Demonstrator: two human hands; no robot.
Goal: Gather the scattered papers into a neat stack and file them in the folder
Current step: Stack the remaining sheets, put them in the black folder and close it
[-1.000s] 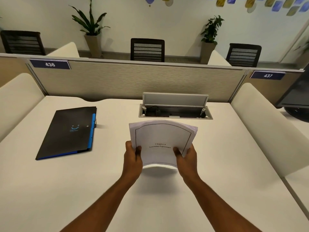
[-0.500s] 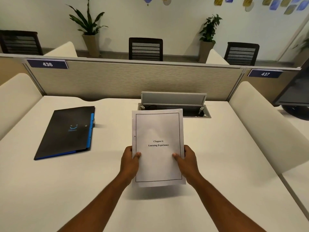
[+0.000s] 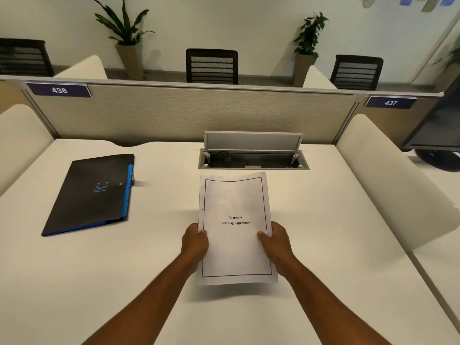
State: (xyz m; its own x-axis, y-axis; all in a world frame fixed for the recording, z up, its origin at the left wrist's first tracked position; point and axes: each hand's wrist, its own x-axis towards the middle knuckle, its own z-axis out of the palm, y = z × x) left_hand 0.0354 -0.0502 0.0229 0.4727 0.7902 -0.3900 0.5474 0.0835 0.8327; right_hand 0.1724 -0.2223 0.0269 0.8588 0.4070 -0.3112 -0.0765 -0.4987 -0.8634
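We've got the papers (image 3: 235, 227) stacked — left hand (image 3: 195, 242) and right hand (image 3: 276, 242) pinching its side edges; filing left — folder (image 3: 89, 192) lies closed, far left.

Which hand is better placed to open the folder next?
Left. The closed black folder lies on the desk on the left hand's side, while the right hand could keep gripping the paper stack.
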